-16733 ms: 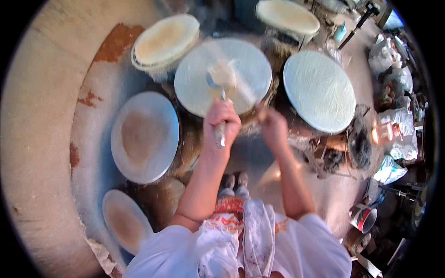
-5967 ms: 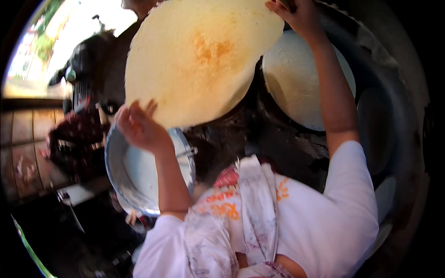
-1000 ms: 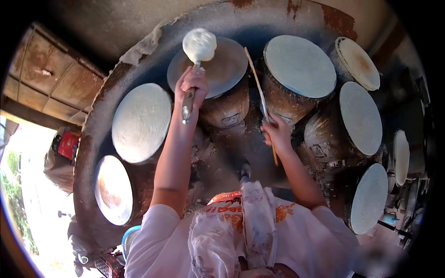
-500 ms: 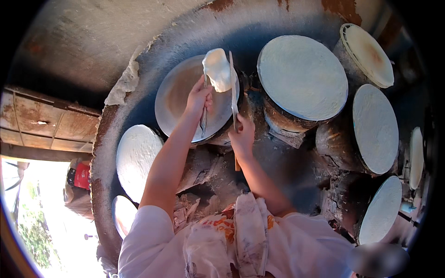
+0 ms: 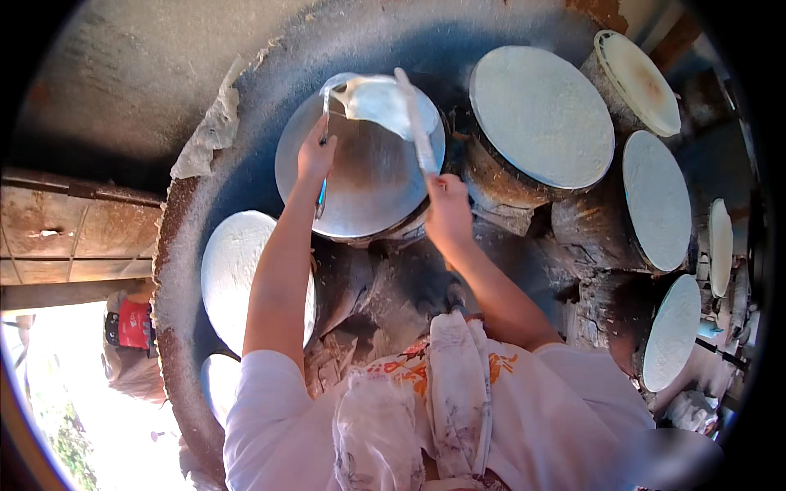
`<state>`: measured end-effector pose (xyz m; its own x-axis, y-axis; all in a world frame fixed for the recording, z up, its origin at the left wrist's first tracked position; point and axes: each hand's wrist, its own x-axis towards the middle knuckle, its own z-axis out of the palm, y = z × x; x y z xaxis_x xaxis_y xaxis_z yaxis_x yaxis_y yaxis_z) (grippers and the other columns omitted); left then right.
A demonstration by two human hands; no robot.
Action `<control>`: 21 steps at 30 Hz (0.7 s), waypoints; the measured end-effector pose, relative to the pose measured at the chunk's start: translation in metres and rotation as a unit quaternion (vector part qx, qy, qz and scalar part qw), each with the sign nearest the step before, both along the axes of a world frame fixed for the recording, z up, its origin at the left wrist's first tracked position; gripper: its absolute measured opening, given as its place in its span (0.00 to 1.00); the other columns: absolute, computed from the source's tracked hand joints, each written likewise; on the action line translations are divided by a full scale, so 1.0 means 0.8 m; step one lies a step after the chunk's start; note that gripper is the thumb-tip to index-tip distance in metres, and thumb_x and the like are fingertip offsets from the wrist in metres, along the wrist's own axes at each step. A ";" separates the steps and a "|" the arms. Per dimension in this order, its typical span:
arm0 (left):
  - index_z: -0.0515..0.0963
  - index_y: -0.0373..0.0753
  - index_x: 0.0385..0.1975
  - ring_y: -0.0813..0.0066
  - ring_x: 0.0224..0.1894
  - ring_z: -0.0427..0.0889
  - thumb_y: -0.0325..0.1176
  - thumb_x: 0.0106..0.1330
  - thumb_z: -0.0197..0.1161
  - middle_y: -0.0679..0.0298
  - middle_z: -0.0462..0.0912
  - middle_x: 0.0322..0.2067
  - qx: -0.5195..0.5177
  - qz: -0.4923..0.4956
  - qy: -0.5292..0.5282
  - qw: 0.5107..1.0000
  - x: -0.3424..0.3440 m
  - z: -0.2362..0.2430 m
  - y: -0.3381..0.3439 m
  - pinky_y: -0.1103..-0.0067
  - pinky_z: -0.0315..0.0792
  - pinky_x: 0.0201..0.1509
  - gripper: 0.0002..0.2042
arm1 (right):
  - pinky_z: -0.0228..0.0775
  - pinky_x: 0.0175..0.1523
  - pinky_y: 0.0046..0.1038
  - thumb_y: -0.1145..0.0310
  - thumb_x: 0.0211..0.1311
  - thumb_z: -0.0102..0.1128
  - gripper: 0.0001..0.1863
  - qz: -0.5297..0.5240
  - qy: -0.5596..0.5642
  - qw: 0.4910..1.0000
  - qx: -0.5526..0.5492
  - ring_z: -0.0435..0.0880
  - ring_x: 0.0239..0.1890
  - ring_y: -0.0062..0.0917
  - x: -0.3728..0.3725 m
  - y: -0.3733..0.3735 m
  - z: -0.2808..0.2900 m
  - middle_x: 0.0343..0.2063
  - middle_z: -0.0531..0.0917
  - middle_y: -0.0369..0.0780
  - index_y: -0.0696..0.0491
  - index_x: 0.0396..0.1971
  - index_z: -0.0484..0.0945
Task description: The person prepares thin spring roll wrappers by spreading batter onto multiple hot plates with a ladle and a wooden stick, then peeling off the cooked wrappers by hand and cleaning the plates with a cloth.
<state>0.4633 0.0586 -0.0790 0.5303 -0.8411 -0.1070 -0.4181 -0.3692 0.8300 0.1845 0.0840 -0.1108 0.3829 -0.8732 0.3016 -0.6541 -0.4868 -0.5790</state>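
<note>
My left hand (image 5: 318,151) is closed on a metal ladle (image 5: 326,110) over the back-middle round griddle (image 5: 360,172). White batter (image 5: 381,102) lies in a patch across the upper part of that griddle, beside the ladle's head. My right hand (image 5: 446,209) grips a long flat wooden stick (image 5: 416,123), whose batter-coated blade reaches over the right side of the batter. The griddle's brownish, bare surface shows below the batter.
More griddles coated in white surround me: one right of centre (image 5: 540,114), others at right (image 5: 655,200), lower right (image 5: 673,331) and left (image 5: 237,278). A browned round (image 5: 639,78) sits back right. A curved concrete rim (image 5: 176,286) encloses them; a red item (image 5: 135,323) lies outside it.
The white mass that was on the ladle now spreads wider over the griddle. My left hand has moved forward and left; my right hand has swung the stick's blade leftward at its tip.
</note>
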 end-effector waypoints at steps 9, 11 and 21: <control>0.55 0.46 0.70 0.83 0.13 0.62 0.30 0.68 0.54 0.70 0.65 0.18 -0.048 0.040 0.222 0.973 0.025 0.010 0.068 0.81 0.60 0.14 0.30 | 0.73 0.49 0.35 0.81 0.46 0.57 0.24 -0.036 -0.019 0.999 -0.018 0.76 0.49 0.38 0.020 -0.021 0.009 0.44 0.78 0.39 0.51 0.47 0.80; 0.52 0.47 0.71 0.84 0.13 0.59 0.29 0.69 0.53 0.72 0.59 0.16 -0.079 0.050 0.326 0.941 0.025 0.019 0.077 0.83 0.57 0.14 0.31 | 0.72 0.50 0.34 0.80 0.46 0.57 0.23 -0.013 -0.043 0.999 0.018 0.75 0.49 0.37 0.056 -0.011 0.008 0.44 0.78 0.38 0.51 0.46 0.80; 0.72 0.40 0.35 0.84 0.10 0.60 0.43 0.75 0.47 0.72 0.61 0.14 -0.206 -0.003 0.878 0.432 0.043 0.046 0.183 0.86 0.58 0.12 0.14 | 0.73 0.50 0.34 0.80 0.43 0.58 0.22 0.039 -0.048 0.998 -0.015 0.77 0.46 0.37 0.097 -0.040 0.002 0.41 0.81 0.39 0.52 0.43 0.82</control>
